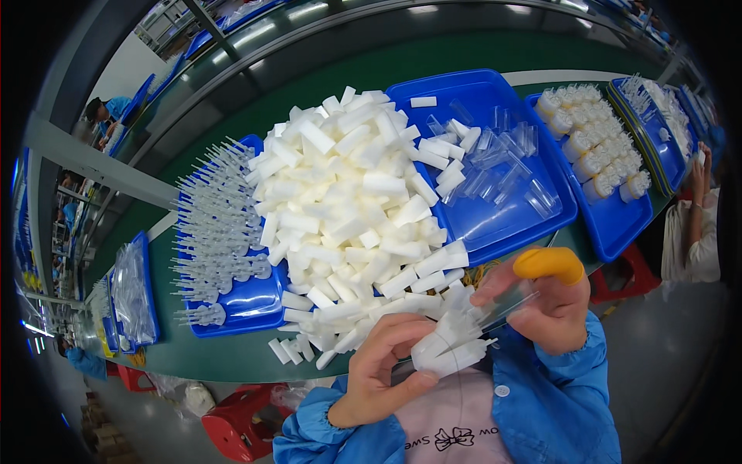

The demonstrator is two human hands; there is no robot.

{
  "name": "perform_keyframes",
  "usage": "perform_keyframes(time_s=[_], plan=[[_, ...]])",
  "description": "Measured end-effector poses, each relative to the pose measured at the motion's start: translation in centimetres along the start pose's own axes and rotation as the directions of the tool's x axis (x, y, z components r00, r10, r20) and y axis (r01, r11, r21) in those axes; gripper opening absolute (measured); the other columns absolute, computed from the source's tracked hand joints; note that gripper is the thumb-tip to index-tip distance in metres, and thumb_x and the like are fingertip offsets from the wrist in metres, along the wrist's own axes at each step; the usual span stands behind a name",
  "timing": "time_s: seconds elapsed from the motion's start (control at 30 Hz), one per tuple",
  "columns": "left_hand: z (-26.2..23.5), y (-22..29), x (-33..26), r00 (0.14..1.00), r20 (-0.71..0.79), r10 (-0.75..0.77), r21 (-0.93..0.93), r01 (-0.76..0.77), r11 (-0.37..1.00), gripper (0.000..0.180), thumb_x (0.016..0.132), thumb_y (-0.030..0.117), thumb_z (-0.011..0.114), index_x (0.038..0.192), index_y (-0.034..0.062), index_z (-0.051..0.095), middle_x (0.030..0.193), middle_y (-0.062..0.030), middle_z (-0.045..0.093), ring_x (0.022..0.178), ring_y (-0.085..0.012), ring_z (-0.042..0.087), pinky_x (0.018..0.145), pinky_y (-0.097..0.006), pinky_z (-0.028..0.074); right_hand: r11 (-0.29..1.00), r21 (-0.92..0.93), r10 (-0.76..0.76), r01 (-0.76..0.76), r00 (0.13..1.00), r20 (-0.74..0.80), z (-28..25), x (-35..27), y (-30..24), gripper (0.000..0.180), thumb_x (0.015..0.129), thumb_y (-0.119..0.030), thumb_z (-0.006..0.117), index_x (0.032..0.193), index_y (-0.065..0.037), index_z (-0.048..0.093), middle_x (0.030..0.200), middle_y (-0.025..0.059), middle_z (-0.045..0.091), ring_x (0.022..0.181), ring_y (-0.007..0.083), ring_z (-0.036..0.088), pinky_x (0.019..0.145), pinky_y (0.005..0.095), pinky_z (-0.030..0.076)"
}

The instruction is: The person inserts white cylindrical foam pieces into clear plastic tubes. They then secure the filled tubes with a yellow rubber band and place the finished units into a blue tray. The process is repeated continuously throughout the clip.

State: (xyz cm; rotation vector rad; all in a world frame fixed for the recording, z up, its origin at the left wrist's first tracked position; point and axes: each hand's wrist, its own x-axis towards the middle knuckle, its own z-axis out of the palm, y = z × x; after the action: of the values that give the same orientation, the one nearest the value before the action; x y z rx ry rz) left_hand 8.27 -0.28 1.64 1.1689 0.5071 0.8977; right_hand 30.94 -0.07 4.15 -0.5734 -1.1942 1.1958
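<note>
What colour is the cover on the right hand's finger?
The finger cover is yellow-orange, seen best in the head view.

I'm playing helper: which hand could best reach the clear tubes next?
Probably the right hand; it is nearer the clear tubes, though it holds a clear piece. The left hand holds a white part.

Bright light glints on the blue tray [246, 309]; edges bend

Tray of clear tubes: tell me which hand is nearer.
Right. The right hand is just below the near edge of the tray; the left hand is farther off, lower and leftward, holding a white part.
</note>
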Motion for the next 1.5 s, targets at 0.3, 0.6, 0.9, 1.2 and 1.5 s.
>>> perform_keyframes(time_s=[0.3, 0.6, 0.9, 1.2, 1.5], plan=[[0.1, 0.1, -0.5, 0.993, -0.106, 0.047, 0.277, -0.016, 0.961, 0.049, 0.074, 0.007, 0.075, 0.119, -0.0042, 0.056, 0.116, -0.0147, 0.050, 0.109, -0.0221, 0.053, 0.093, -0.034, 0.043, 0.955, -0.295, 0.048, -0.021, 0.995, 0.085, -0.8, 0.4, 0.2, 0.031, 0.076, -0.001, 0.068, 0.105, 0.003, 0.061, 0.103, 0.0155, 0.061, 0.095, 0.0234, 0.060, 0.085, 0.0330, 0.046], [0.4, 1.0, -0.2, 0.961, -0.071, 0.266, 0.660, -0.155, 0.735, 0.050, 0.065, 0.015, 0.081, 0.108, -0.0025, 0.063, 0.104, -0.0155, 0.056, 0.094, -0.0250, 0.057, 0.079, -0.032, 0.047, 0.968, -0.107, 0.218, -0.229, 0.971, -0.100, 0.1, -0.9, -1.4, 0.031, 0.074, 0.005, 0.067, 0.104, 0.006, 0.060, 0.101, 0.0172, 0.063, 0.094, 0.0249, 0.063, 0.084, 0.0342, 0.048], [0.8, 2.5, -0.7, 0.924, 0.102, 0.369, 0.891, -0.250, 0.379, 0.053, 0.057, 0.014, 0.085, 0.104, 0.0053, 0.065, 0.105, -0.0147, 0.056, 0.086, -0.0250, 0.061, 0.069, -0.032, 0.054, 0.975, -0.064, 0.210, -0.213, 0.977, -0.043, -0.1, -1.0, -2.1, 0.031, 0.072, 0.006, 0.070, 0.102, 0.005, 0.060, 0.099, 0.0177, 0.064, 0.094, 0.0255, 0.064, 0.085, 0.0348, 0.049], [0.8, 2.7, -0.5, 0.918, 0.141, 0.372, 0.880, -0.288, 0.378, 0.049, 0.055, 0.012, 0.085, 0.101, 0.0060, 0.067, 0.104, -0.0138, 0.056, 0.087, -0.0260, 0.062, 0.072, -0.034, 0.054, 0.905, -0.402, 0.158, -0.141, 0.987, 0.009, -0.1, -0.7, -2.7, 0.027, 0.070, 0.001, 0.074, 0.095, 0.003, 0.064, 0.095, 0.0161, 0.066, 0.088, 0.0250, 0.066, 0.076, 0.0306, 0.052], [1.8, 1.0, 0.1, 0.873, -0.427, 0.238, 0.351, -0.082, 0.933, 0.053, 0.062, 0.017, 0.086, 0.104, -0.0004, 0.060, 0.112, -0.0148, 0.052, 0.100, -0.0247, 0.058, 0.087, -0.036, 0.049, 0.940, -0.334, 0.087, -0.076, 0.996, 0.018, -0.2, -0.6, -1.5, 0.023, 0.071, 0.004, 0.071, 0.094, 0.003, 0.065, 0.104, 0.0180, 0.061, 0.091, 0.0258, 0.064, 0.079, 0.0321, 0.050]])
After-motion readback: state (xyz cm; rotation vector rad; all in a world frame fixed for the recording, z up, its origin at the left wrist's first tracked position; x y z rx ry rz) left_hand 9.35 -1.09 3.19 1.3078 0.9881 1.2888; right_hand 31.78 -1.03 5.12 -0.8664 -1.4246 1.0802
